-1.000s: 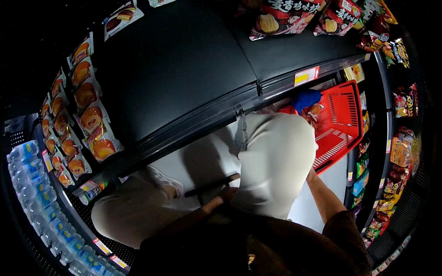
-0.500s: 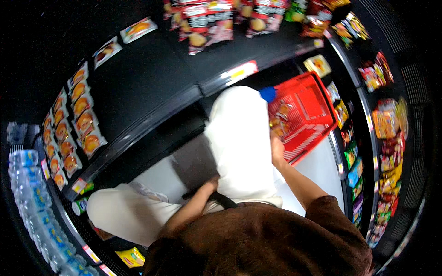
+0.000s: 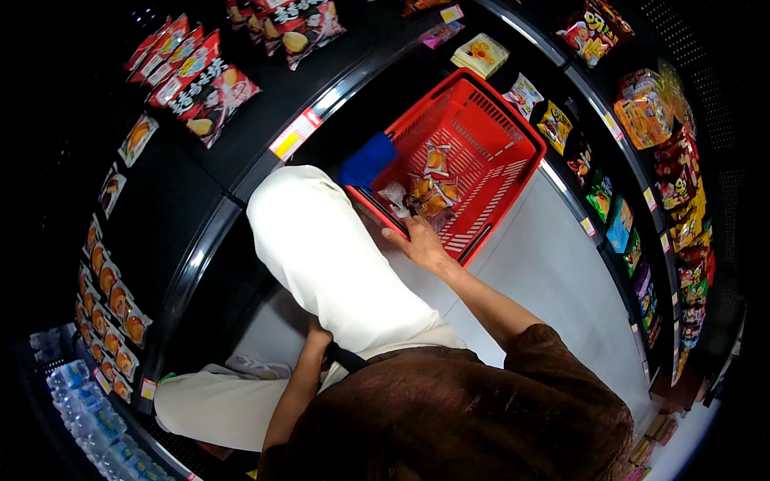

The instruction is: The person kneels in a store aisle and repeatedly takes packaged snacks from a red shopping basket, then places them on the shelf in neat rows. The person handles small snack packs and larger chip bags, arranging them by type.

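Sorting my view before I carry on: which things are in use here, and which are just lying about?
In use:
red basket
wrapped snacks inside it
right hand, at the basket's near edge
left hand, grip unclear

Just nearby:
chip bags, upper left
bun-like packs, left
bottles, lower left
snack packs, right

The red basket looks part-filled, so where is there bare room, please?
Inside the red basket, between the packets and its right wall; also the pale floor between basket and right shelves. Crowded: just past the right hand, among the packets.
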`<action>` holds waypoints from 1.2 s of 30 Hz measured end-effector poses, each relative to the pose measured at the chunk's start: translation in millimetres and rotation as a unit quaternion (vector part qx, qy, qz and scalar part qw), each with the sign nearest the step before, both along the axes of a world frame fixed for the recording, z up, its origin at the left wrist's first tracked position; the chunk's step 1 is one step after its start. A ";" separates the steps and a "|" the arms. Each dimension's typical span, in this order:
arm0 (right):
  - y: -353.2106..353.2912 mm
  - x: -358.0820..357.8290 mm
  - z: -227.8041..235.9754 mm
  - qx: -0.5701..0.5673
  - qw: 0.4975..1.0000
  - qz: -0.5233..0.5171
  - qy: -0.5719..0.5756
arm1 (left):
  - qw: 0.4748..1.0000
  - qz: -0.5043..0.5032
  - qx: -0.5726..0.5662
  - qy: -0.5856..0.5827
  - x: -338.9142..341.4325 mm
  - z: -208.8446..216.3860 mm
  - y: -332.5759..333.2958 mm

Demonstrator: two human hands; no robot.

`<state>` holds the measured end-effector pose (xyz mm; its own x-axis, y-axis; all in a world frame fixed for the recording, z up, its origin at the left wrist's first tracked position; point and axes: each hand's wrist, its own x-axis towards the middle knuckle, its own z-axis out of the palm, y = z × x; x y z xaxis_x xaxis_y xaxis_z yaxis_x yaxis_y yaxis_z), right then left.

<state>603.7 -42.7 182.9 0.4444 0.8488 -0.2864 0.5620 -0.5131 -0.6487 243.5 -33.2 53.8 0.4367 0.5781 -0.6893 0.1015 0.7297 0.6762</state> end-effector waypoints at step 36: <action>18.3 109.5 38.2 0.181 0.782 -0.253 0.540 | 0.893 0.074 0.434 0.090 71.3 292.2 126.8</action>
<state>713.2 -24.4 221.1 0.4154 0.7546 -0.5080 -0.6296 -0.1646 -0.7593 314.9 93.6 346.0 0.2379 0.9713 -0.0046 0.2108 -0.0470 0.9764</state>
